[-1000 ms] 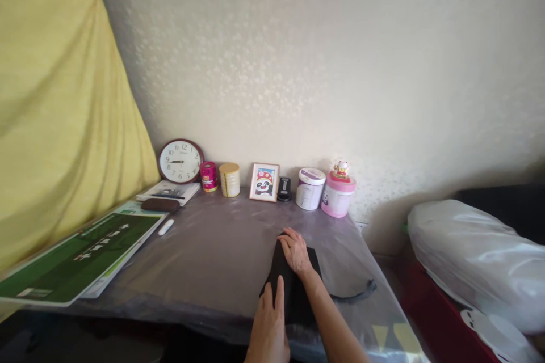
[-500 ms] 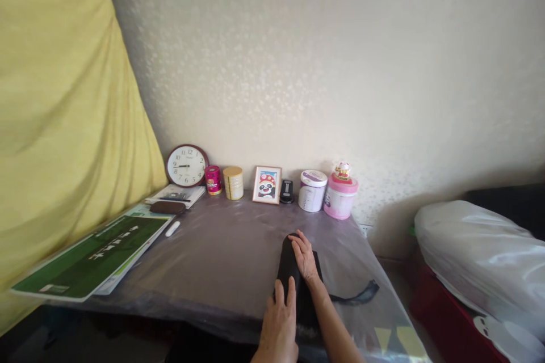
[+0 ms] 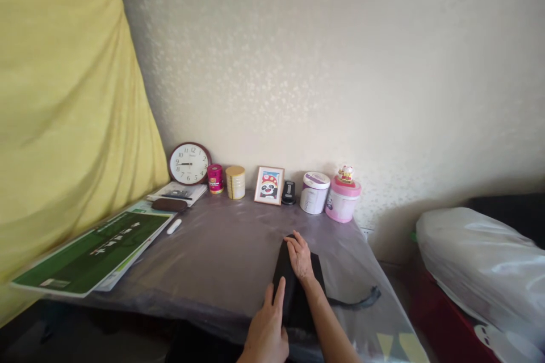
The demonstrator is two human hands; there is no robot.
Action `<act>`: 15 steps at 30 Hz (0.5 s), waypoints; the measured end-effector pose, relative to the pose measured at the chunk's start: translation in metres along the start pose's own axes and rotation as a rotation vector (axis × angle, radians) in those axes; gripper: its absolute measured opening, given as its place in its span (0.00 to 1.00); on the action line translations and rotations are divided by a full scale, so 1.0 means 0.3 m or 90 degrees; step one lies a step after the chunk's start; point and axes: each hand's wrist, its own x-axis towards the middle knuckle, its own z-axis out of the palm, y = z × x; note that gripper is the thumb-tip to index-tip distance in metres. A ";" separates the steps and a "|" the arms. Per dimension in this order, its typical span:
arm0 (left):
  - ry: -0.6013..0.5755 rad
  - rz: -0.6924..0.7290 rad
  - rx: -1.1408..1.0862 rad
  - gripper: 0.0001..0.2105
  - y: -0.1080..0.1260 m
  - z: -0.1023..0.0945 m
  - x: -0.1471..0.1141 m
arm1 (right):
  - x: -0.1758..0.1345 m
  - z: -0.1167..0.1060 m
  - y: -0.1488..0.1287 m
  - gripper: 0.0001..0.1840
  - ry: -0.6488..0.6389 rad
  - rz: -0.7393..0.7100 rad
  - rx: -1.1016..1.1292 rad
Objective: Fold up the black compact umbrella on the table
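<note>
A flat black folded item [image 3: 284,272], seemingly of soft material, lies lengthwise on the table near its front edge; its exact kind is not clear. From its right side a thin dark strap [image 3: 355,303] trails over the tabletop. My right hand [image 3: 299,256] lies on top near the far end, fingers stretched out and close together toward the left edge. Nearer to me, my left hand [image 3: 268,320] grips the left edge, its extended fingers along that side. Part of the item is hidden under my hands and right forearm.
Along the wall stand a clock [image 3: 189,163], a pink tin [image 3: 215,179], a yellow canister [image 3: 235,182], a framed panda picture [image 3: 269,186] and two tubs [image 3: 314,195]. Green-covered papers [image 3: 114,249] lie left. A white plastic bag [image 3: 477,261] bulges beyond the table's right edge.
My left hand has moved slightly left and toward me along the black item. My right hand's fingers have drawn closer together at the far end. The view has shifted a little.
</note>
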 end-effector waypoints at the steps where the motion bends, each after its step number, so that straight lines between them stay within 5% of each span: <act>1: 0.007 0.006 -0.015 0.42 -0.011 0.005 0.002 | 0.003 0.006 -0.007 0.19 -0.004 -0.004 -0.006; 15: 0.021 0.004 -0.080 0.41 -0.062 0.056 0.021 | 0.005 -0.032 -0.173 0.15 -0.171 0.011 -0.071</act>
